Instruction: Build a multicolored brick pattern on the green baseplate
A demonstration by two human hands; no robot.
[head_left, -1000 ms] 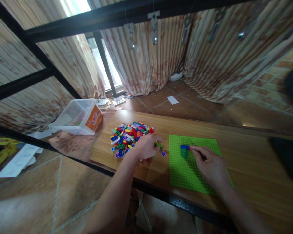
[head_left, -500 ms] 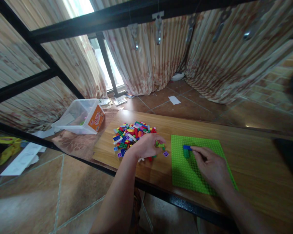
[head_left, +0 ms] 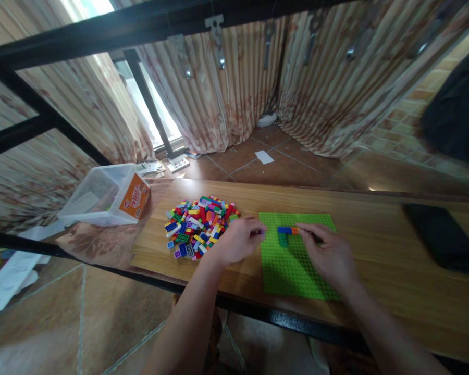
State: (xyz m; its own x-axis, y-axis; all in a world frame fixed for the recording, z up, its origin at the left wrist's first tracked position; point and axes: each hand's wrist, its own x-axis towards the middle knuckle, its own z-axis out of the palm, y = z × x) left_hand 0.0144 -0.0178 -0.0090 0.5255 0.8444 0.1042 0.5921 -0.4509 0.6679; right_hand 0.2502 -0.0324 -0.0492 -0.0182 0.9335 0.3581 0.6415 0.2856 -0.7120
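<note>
Building on brick assembly [head_left: 284,231]: blue brick [head_left: 283,229] in line with orange brick [head_left: 295,230], green brick [head_left: 283,241] at the blue end; look joined. Sits over green baseplate [head_left: 297,281], toward 11 o'clock of its centre; touching studs or lifted, can't tell.
Brick progress: early, my judgement. Done: three colours together. Left: purple brick [head_left: 261,232] apart from the assembly, most bricks loose.
Right hand [head_left: 330,256]: comes in from 4 o'clock, over baseplate, knuckles up; thumb and index closed on the orange end, other fingers curled.
Left hand [head_left: 238,242]: comes in from 7 o'clock, wrist bent, between pile and baseplate; fingertips drawn together, seemingly on the purple brick, mostly hidden.
Loose brick pile [head_left: 203,226]: mixed colours, 9 to 10 o'clock of baseplate, on wooden tabletop [head_left: 379,245].
Clear plastic tub [head_left: 121,208]: past pile, same bearing, orange label, some contents visible.
Black flat device [head_left: 441,237]: 3 o'clock, maybe a phone or tablet.
</note>
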